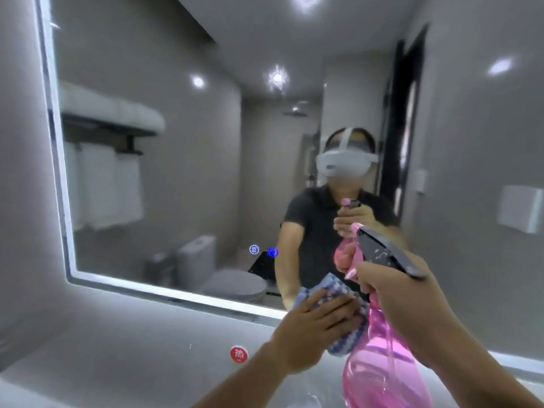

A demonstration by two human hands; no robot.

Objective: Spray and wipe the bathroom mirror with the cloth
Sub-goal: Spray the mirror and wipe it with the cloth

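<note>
The large wall mirror (182, 160) with a lit white edge fills the view and reflects a person wearing a white headset. My left hand (316, 325) presses a blue-and-white checked cloth (350, 328) flat against the mirror's lower edge. My right hand (394, 293) grips the neck of a pink see-through spray bottle (382, 369), its dark trigger head (385, 251) aimed at the glass. The bottle overlaps the cloth's right side.
A grey wall ledge (147, 343) runs below the mirror, bearing a round red sticker (239, 354). Two small blue touch icons (264, 251) glow on the glass. A white dispenser (519, 209) hangs on the right wall. Towels and a toilet appear as reflections.
</note>
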